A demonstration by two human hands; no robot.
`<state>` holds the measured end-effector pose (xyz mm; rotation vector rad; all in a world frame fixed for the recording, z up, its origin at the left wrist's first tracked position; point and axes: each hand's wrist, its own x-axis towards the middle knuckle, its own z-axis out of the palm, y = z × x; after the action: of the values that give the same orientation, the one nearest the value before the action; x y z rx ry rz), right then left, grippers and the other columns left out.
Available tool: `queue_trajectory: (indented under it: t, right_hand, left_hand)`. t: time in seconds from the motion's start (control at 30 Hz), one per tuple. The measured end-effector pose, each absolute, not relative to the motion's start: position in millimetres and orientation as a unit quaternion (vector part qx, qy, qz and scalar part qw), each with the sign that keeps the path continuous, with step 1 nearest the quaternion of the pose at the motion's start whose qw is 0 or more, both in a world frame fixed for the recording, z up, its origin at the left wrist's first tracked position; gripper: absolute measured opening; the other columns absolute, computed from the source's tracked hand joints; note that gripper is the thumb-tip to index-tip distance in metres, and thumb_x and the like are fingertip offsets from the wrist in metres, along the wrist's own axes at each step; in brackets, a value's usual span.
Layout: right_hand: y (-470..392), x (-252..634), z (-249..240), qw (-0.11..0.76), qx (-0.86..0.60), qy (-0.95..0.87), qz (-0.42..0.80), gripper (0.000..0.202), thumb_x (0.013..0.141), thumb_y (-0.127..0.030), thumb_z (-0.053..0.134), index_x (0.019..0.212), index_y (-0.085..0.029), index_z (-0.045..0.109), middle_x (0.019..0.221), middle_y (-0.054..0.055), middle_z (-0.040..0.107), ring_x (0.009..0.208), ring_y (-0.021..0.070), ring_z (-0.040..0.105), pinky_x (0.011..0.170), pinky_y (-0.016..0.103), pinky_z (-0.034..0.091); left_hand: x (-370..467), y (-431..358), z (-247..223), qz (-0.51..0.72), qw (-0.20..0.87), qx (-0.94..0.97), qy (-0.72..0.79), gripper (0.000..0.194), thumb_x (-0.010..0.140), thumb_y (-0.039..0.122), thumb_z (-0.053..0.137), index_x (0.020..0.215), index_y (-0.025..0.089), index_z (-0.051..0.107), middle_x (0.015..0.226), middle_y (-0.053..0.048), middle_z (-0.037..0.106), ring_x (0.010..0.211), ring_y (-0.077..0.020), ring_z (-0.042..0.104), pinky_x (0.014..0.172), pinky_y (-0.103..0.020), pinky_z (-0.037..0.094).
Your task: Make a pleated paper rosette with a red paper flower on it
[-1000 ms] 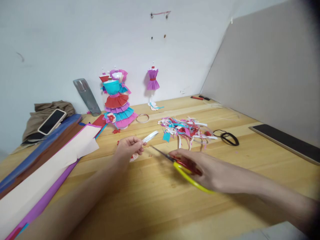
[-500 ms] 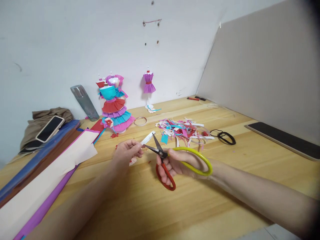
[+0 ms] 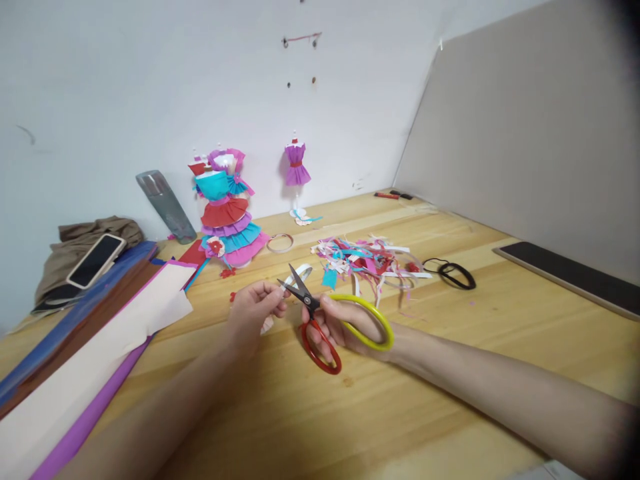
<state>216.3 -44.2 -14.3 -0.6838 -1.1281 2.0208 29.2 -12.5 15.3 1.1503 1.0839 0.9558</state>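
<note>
My left hand (image 3: 257, 308) is closed in a pinch on one end of a narrow white strip (image 3: 303, 274), which curls up behind the scissor blades. In my right hand (image 3: 340, 321) is a pair of scissors (image 3: 311, 304) with one yellow and one red handle. The dark blades are parted and reach across the strip beside my left fingertips. A small pale ruffled piece (image 3: 267, 325) shows just below my left hand, partly hidden by it. Little red paper bits (image 3: 228, 273) lie behind that hand.
Behind my hands lies a heap of coloured paper scraps (image 3: 363, 257). Dressed miniature mannequins (image 3: 227, 213) and a tilted bottle (image 3: 167, 208) stand by the wall. Sheets of coloured paper (image 3: 105, 340), a phone (image 3: 96, 260) and brown cloth (image 3: 63, 257) lie left; a black loop (image 3: 457, 275) lies right.
My right hand has brought the scissors left, closer to my left fingertips, and the blades have narrowed somewhat. The white strip, straight before, now curls behind the blades.
</note>
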Motion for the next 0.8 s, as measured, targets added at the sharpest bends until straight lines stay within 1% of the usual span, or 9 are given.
queue_trajectory:
  t: [0.13,0.3,0.37,0.5,0.63,0.67,0.73,0.77,0.8]
  right_hand:
    - [-49,214,-12,0.377,-0.276,-0.503,0.727,0.052,0.08,-0.068,0.06,0.087,-0.017,0.053,0.05,-0.006,0.053,0.033,0.0086,0.047,0.03,0.018,0.037]
    - [-54,213,-11,0.356,-0.361,-0.561,0.655,0.055,0.081,-0.072,0.053,0.072,-0.019,0.045,0.042,-0.009,0.044,0.026,0.0057,0.037,0.023,0.016,0.03]
    - [-55,212,-15,0.355,-0.371,-0.571,0.64,0.055,0.081,-0.072,0.053,0.071,-0.019,0.044,0.044,-0.009,0.043,0.025,0.0055,0.036,0.022,0.017,0.029]
    - [-55,215,-18,0.349,-0.363,-0.593,0.629,0.051,0.085,-0.069,0.052,0.076,-0.019,0.045,0.046,-0.009,0.044,0.029,0.0048,0.037,0.027,0.016,0.031]
    - [-55,229,1,0.352,-0.319,-0.637,0.608,0.056,0.081,-0.074,0.05,0.089,-0.019,0.045,0.065,-0.004,0.051,0.044,0.008,0.048,0.039,0.021,0.041]
    - [-54,233,9,0.332,-0.33,-0.669,0.578,0.053,0.085,-0.071,0.047,0.093,-0.019,0.047,0.07,-0.002,0.052,0.05,0.0086,0.05,0.045,0.022,0.042]
    - [-55,242,25,0.264,-0.382,-0.752,0.468,0.045,0.088,-0.063,0.048,0.086,-0.018,0.049,0.069,-0.001,0.051,0.053,0.0094,0.046,0.047,0.023,0.037]
    - [-55,245,31,0.222,-0.422,-0.795,0.375,0.041,0.085,-0.058,0.055,0.079,-0.018,0.05,0.067,0.0,0.051,0.056,0.0105,0.046,0.05,0.023,0.033]
    - [-56,247,36,0.172,-0.472,-0.815,0.29,0.036,0.082,-0.052,0.061,0.077,-0.018,0.053,0.065,0.0,0.052,0.057,0.012,0.046,0.052,0.025,0.031]
  left_hand:
    - [30,-14,15,0.424,0.575,0.514,0.475,0.034,0.061,0.044,0.079,0.069,0.015,0.064,0.059,0.0,0.061,0.051,-0.0077,0.051,0.044,-0.018,0.033]
    - [31,-15,15,0.419,0.567,0.523,0.479,0.034,0.06,0.045,0.079,0.068,0.016,0.064,0.057,0.001,0.059,0.048,-0.0071,0.047,0.042,-0.019,0.029]
    - [32,-15,15,0.417,0.568,0.526,0.475,0.034,0.06,0.044,0.079,0.067,0.016,0.063,0.057,0.002,0.059,0.047,-0.0069,0.047,0.042,-0.019,0.03]
    - [30,-11,17,0.428,0.553,0.532,0.477,0.032,0.061,0.042,0.079,0.065,0.015,0.062,0.059,0.0,0.062,0.053,-0.0087,0.053,0.048,-0.019,0.037]
    - [21,1,21,0.456,0.49,0.547,0.503,0.025,0.061,0.035,0.078,0.062,0.015,0.063,0.055,0.0,0.061,0.053,-0.0088,0.053,0.054,-0.021,0.042]
    - [18,4,21,0.46,0.476,0.549,0.511,0.024,0.061,0.034,0.078,0.062,0.015,0.063,0.054,0.001,0.06,0.052,-0.0089,0.053,0.053,-0.021,0.042]
    - [13,11,22,0.453,0.47,0.562,0.508,0.022,0.062,0.034,0.076,0.063,0.015,0.064,0.056,0.0,0.061,0.052,-0.0093,0.054,0.054,-0.021,0.043]
    - [11,14,22,0.443,0.469,0.574,0.504,0.022,0.063,0.033,0.075,0.063,0.015,0.063,0.057,0.0,0.062,0.053,-0.0093,0.054,0.055,-0.022,0.044]
    - [10,16,22,0.431,0.466,0.587,0.502,0.021,0.064,0.033,0.074,0.063,0.015,0.062,0.057,0.0,0.062,0.052,-0.0092,0.054,0.055,-0.022,0.044]
